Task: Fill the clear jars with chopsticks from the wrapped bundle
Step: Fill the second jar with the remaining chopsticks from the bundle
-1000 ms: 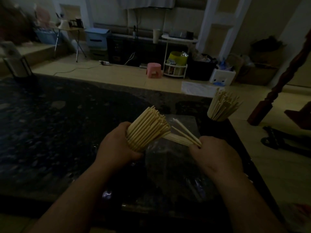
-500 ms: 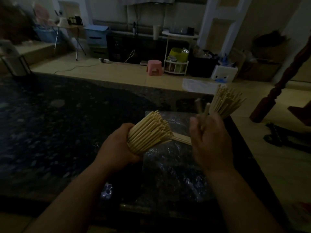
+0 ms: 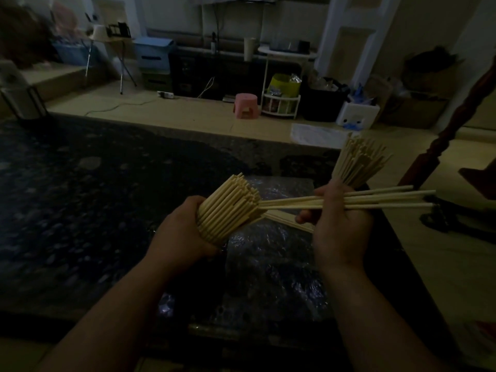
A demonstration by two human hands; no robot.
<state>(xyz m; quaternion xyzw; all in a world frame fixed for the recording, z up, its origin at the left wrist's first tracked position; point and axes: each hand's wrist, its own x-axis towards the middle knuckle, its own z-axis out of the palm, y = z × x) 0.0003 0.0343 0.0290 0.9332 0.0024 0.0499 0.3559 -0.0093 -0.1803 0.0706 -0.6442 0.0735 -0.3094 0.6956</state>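
Room dim. Dark speckled table (image 3: 102, 210) fills most of the view, with a pale floor (image 3: 188, 114) beyond its far edge.

Clear crinkled wrap (image 3: 271, 264) lies flat on the table, right of centre, under both hands.

Bundle (image 3: 228, 208): a thick round clump of pale chopsticks, tilted, cut ends pointing up and away to the right. It is above the wrap, off the table. Left hand (image 3: 179, 237) grips its lower end, fingers curled round the clump.

Right hand (image 3: 341, 224), just right of the bundle, is closed round a small sheaf of sticks (image 3: 381, 198). They lie near level. Their left ends reach the bundle's face; I cannot tell whether they are fully out of it. Their right ends run past the table's right edge. Thumb below, fingers folded over the top.

Second clump (image 3: 359, 162) stands upright at the table's far right corner, just behind the right hand, tips fanned out. Its base, and whatever holds it, is lost in the dark and behind the hand.

A few loose chopsticks (image 3: 291, 220) lie on the wrap between the hands, angled down to the right.

Far side, on the floor: a white wire rack (image 3: 280, 104), and a pink stool (image 3: 245, 104) just left of it.
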